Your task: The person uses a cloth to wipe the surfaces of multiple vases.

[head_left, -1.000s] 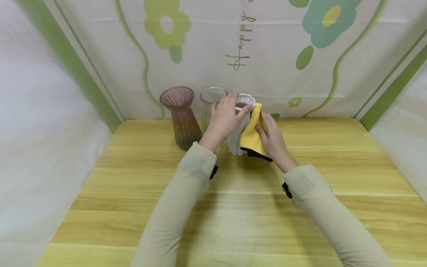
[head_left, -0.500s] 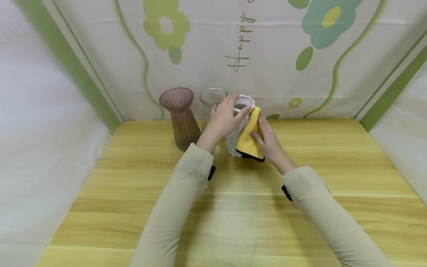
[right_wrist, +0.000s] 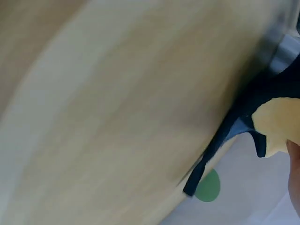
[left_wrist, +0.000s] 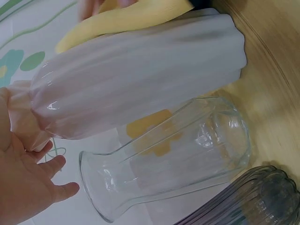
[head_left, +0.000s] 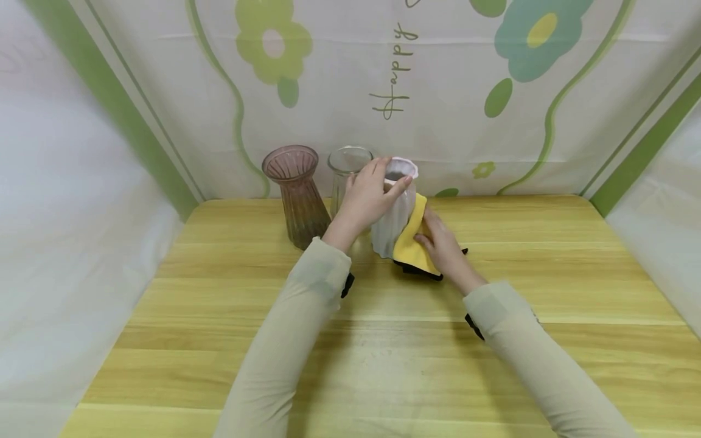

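A white fluted vase [head_left: 391, 222] with a pinkish scalloped rim stands upright near the back of the table. My left hand [head_left: 368, 196] grips it just below the rim, thumb toward the near side; in the left wrist view some fingers of the left hand [left_wrist: 33, 183] reach past the neck. Against the vase's right side lies a yellow cloth [head_left: 412, 240] with black edging, held by my right hand [head_left: 446, 246]. Only a sliver of that hand [right_wrist: 294, 173] shows in the right wrist view, beside the cloth [right_wrist: 279, 122]. The vase's far side is hidden.
Just left of the white vase stands a clear glass vase [left_wrist: 159, 159], partly behind my left hand. Further left is a ribbed purple-brown glass vase [head_left: 298, 201]. A printed backdrop [head_left: 438, 91] rises behind the wooden table [head_left: 383, 365].
My right hand and the cloth have moved down along the vase's right side, exposing more of its upper wall. The left hand stays at the neck.
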Motion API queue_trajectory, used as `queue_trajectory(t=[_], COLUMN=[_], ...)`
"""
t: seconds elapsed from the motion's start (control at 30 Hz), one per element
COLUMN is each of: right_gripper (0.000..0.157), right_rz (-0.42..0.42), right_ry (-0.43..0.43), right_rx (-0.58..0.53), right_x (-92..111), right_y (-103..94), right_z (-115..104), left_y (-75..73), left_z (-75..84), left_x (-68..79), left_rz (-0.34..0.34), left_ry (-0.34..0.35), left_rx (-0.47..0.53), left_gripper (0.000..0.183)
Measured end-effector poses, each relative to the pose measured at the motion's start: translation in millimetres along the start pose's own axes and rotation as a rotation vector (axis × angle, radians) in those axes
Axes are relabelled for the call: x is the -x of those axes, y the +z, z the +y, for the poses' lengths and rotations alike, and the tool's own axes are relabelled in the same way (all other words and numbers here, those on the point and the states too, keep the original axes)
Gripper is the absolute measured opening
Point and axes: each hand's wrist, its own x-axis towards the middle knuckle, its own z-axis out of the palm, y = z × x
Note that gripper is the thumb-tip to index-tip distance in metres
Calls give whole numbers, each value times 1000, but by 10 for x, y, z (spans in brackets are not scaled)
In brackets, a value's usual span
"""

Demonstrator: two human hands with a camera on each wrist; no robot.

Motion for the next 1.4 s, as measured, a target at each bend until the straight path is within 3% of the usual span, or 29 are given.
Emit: queue_trajectory(t=[0.2, 0.43, 0.6, 0.77, 1.0, 1.1, 1.27, 1.4], right_gripper=[66, 68, 79, 83, 81, 77, 69, 68], right_rz=[10, 132, 130, 134, 196, 161, 21, -31], right_ry=[-15, -110, -118, -112, -221, -225, -137, -110], right_rx=[34, 7, -21, 25, 97, 121, 185, 211], right_x=[28, -23, -43, -39, 5, 34, 87, 103], right_y=[-3, -67, -49, -8, -32, -39, -47, -60], right_z=[11, -100, -220, -258, -131, -46, 80, 117], left_y=[-2, -23, -32, -30, -14, -4, 14, 27], left_z=[-10, -7, -14, -30, -58, -58, -42, -20], left_x=[8, 5, 5, 4, -1, 0, 1, 2], left_rz=[32, 86, 83, 64, 54, 58, 66, 81], left_ry=[-6, -7, -11, -6, 20, 26, 18, 3], left_rx=[-76, -96, -119, -102, -74, -72, -98, -120], left_gripper=[78, 74, 71, 70, 71, 71, 73, 75])
